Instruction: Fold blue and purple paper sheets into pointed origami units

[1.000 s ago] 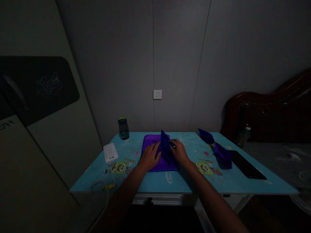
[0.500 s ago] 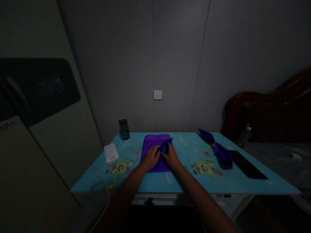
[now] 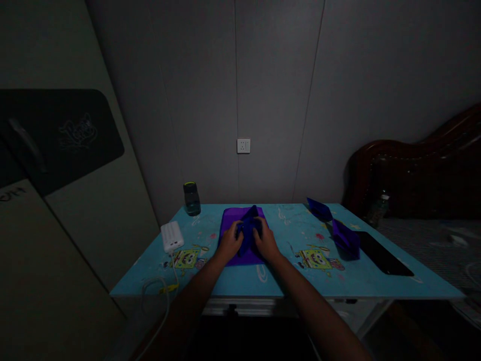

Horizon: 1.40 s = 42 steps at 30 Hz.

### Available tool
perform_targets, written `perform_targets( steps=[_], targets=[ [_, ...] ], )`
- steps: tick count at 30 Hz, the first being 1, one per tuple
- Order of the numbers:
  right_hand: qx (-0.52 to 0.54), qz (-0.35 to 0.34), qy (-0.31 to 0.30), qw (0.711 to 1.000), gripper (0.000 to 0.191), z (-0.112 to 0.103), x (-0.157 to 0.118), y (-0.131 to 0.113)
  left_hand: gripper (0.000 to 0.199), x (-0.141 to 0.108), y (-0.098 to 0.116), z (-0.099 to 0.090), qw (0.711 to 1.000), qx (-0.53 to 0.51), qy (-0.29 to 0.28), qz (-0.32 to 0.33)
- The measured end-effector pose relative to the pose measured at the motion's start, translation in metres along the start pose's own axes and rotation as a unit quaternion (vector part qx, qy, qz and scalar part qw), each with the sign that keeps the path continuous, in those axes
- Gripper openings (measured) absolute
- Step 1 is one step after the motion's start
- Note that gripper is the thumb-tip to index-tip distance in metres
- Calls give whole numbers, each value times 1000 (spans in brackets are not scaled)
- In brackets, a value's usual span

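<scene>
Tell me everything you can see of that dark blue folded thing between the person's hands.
The dark blue, angular folded piece looks like thin, stiff paper, though dim light leaves the material uncertain. It has creased faces, and one narrow corner juts away from the person, slightly rightward. The bare left hand holds its left side, the bare right hand its right, partly hiding it. It sits over the flat purple rectangular sheet; whether they touch is unclear.

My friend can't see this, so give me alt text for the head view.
A person's left grip and right grip hold a folded blue piece over a purple sheet on a cartoon-print table. At right lie two more folded pieces and a dark slab; at left are a bottle and a white device with a cable.
</scene>
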State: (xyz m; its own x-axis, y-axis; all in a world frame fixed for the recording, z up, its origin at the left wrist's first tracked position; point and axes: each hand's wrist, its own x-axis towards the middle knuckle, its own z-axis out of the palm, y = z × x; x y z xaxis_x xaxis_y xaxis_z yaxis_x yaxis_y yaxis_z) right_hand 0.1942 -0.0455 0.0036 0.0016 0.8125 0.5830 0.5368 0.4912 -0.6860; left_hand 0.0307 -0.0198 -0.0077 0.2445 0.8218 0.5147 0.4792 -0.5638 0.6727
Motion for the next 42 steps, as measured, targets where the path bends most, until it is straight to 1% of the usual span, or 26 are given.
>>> perform_targets(
  steps=[4,8,12,14,17,21,26,31,36,42],
  targets=[
    [-10,8,-4,1000,33,-1,-3,-4,33,3,-6,3,999,-21,21,-20],
    [-11,-1,-9,1000,28,-2,-4,-8,33,4,-7,0,999,-18,35,-29],
    [-12,4,-2,1000,39,-1,-4,-12,31,2,-5,-3,999,-9,35,-22],
    [-15,4,6,1000,39,-1,-5,-12,31,1,-5,-3,999,-6,34,-20],
    [-15,-8,15,1000,30,0,-5,-11,32,1,-6,-1,999,-2,40,-27],
    [-19,-26,5,999,24,-1,-5,-9,37,3,-8,1,997,8,61,-39],
    [-26,-56,-9,998,23,-4,-7,-9,34,3,-8,-1,995,22,79,-47],
    [-32,-78,-26,996,23,-5,-9,-10,24,5,-7,-3,995,27,80,-61],
    [-35,-101,-37,994,22,-7,-10,-13,24,5,-3,-4,993,34,80,-77],
    [-39,-102,-40,993,22,-8,-11,-14,21,5,-1,-5,992,39,83,-92]
  ],
)
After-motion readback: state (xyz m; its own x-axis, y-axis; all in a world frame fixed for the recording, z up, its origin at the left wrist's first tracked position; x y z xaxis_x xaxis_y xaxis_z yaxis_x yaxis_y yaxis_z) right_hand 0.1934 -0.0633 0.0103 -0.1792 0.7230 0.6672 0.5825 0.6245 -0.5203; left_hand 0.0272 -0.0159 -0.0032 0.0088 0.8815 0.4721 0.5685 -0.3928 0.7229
